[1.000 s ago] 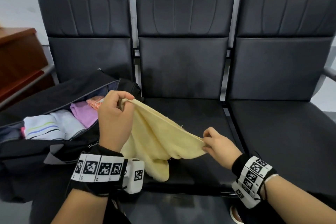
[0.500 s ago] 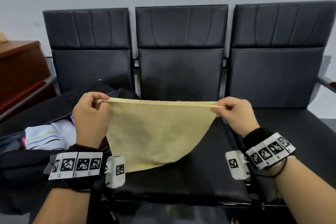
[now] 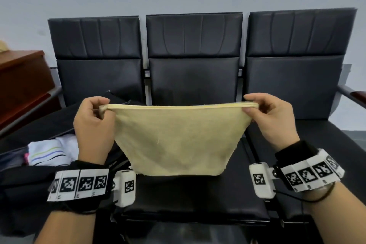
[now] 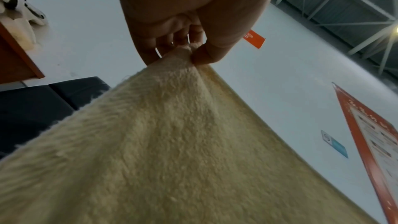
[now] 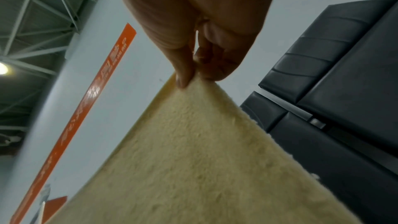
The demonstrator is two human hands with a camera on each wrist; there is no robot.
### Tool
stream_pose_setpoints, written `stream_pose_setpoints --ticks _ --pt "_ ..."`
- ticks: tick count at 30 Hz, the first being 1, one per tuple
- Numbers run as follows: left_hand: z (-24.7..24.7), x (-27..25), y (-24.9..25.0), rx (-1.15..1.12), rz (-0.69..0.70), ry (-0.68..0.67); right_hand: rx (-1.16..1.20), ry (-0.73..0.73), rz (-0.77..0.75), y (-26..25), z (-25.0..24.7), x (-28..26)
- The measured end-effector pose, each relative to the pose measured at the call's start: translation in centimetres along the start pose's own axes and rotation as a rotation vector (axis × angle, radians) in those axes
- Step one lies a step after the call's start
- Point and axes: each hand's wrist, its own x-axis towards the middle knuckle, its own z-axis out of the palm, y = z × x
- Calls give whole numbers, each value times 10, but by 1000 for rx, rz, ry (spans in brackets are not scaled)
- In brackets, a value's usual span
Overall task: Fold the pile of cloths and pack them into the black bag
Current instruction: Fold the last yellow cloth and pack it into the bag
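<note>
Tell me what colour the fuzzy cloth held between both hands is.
Pale yellow, plain with no pattern. The fuzzy cloth shows best in the head view.

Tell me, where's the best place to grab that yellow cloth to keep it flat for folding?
By its two top corners, from the outer sides, as the left hand and right hand pinch it now. The cloth is limp; held so, its top edge pulls straight and the rest hangs flat.
</note>
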Motion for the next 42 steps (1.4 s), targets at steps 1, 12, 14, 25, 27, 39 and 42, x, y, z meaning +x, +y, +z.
stream_pose_setpoints --ticks 1,12,14,25,27,39,42 --pt "-3 0 3 -21 21 7 34 14 4 -4 -4 -1" --pt "35 8 -27 -21 -212 -84 229 -49 339 20 12 15" --pt "43 12 -34 17 -243 -140 208 -37 356 27 19 22" --pt "39 26 -30 -145 -13 -129 167 53 79 9 -4 17" --pt "37 13 -45 -99 6 -184 143 2 156 24 -3 -3" --pt "18 -68 -128 230 -390 -887 60 -372 664 91 -5 -87" --pt "20 -77 -137 220 -478 -916 12 -378 728 106 -3 -94"
